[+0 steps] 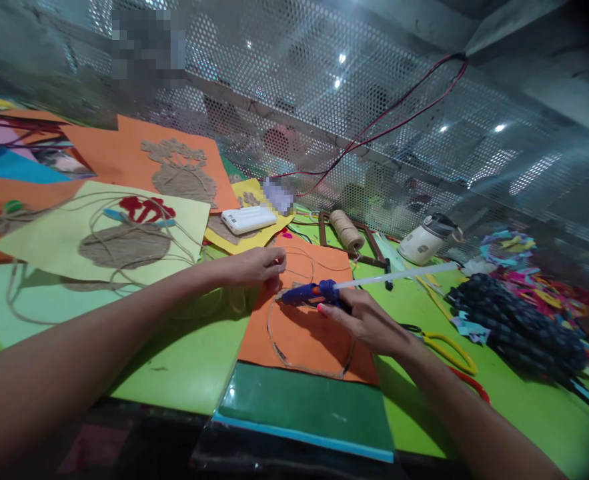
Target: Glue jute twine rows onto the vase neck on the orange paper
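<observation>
My right hand [367, 320] is wrapped round a blue hot glue gun [307, 293] with a long white glue stick [399, 274] running out of its back. The gun's nozzle points left, close to an orange sheet [314, 333]. Near the nozzle, my left hand [267, 265] has its fingers pinched on jute twine, though the fingertips partly hide it. A line of twine [273, 337] curves along a rounded outline on the orange sheet. Beneath that sheet lies a green board or book [304, 407] with a blue edge.
Paper sheets with twine vases [124, 247] cover the left side. Behind my hands are a white power bank [249, 219], a twine spool [347, 230] and a brown frame [374, 243]. Yellow-handled scissors [451, 350], a white bottle [424, 240] and dark checked cloth [517, 327] lie right.
</observation>
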`<state>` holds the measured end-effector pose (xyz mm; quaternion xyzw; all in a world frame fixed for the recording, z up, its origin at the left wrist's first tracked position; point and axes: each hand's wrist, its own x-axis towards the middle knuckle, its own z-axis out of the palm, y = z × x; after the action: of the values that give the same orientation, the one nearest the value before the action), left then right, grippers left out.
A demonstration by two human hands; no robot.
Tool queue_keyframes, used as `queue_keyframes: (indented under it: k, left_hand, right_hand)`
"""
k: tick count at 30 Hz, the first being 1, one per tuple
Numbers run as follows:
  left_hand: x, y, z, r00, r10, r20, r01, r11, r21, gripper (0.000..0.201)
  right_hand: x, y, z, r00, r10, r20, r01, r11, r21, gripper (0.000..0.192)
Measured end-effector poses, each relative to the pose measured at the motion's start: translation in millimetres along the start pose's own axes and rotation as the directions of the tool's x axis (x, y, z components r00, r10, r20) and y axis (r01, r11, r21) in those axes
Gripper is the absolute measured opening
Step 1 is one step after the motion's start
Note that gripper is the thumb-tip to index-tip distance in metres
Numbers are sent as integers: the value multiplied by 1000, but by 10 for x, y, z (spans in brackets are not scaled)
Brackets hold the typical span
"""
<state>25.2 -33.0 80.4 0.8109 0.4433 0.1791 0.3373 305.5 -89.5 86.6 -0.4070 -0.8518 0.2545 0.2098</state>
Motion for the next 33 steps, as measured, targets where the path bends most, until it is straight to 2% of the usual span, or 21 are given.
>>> queue_keyframes:
  k: [11, 23, 28, 33]
  left_hand:
    - [15, 8, -18, 999, -24, 32, 23, 999, 38, 21]
    - [2, 27, -19, 999, -30, 22, 28, 998, 60, 21]
    - [7, 33, -15, 999, -44, 30, 42, 998, 55, 21]
    - [5, 52, -27, 998, -55, 27, 53, 995, 85, 18]
  right_hand:
    - [-1, -80, -4, 1000, -29, 10, 29, 999, 46, 24]
    - [-34, -17, -32, 999, -42, 3, 42, 997, -66, 28]
    - [5, -51, 4, 996, -94, 3, 94, 996, -7, 24]
    - [29, -76, 20, 997, -78, 7, 78, 997, -7, 25]
